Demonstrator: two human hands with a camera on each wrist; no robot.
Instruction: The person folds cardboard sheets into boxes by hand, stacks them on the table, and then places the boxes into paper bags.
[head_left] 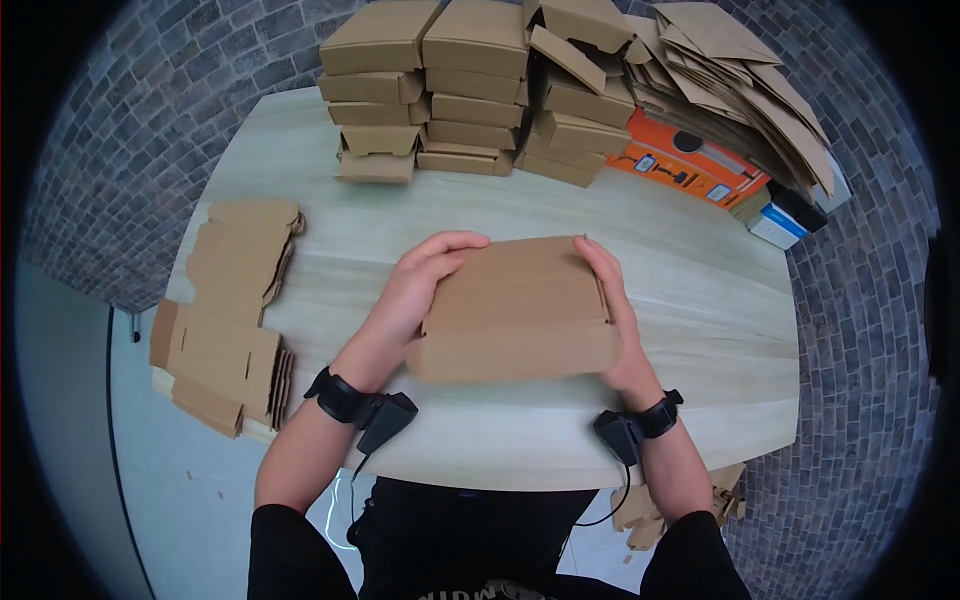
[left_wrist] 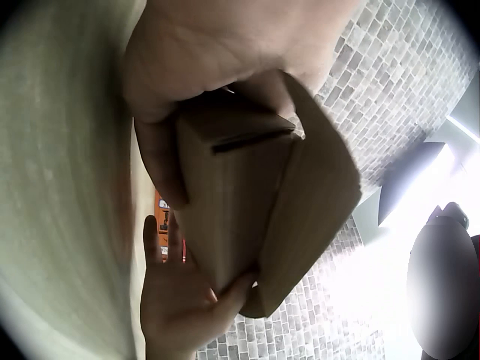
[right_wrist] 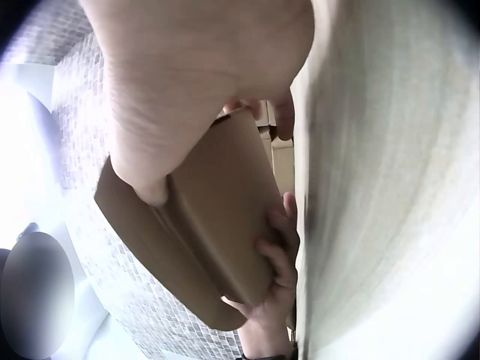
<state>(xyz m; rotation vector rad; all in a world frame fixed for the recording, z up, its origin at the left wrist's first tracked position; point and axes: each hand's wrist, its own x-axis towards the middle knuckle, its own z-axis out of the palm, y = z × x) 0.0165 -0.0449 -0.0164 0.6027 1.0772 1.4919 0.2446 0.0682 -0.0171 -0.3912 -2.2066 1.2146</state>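
A brown cardboard box (head_left: 520, 285) is held between both hands above the table, its front flap (head_left: 515, 352) sticking out toward the body. The left hand (head_left: 415, 285) grips its left side, fingers at the far left corner. On the other side the right hand (head_left: 620, 310) grips the right edge, fingertips near the far right corner. In the left wrist view the box's front wall (left_wrist: 232, 202) shows below the raised flap (left_wrist: 315, 202). The right wrist view shows the right thumb at the crease between the box wall (right_wrist: 225, 202) and the flap (right_wrist: 150, 240).
Flat cardboard sheets (head_left: 235, 260) and more folded pieces (head_left: 225, 355) lie at the table's left. Stacks of folded boxes (head_left: 475, 90) stand along the back. At the back right are an orange box (head_left: 690, 165) with flat cardboard (head_left: 740, 90) on it and a small blue-white box (head_left: 775, 228).
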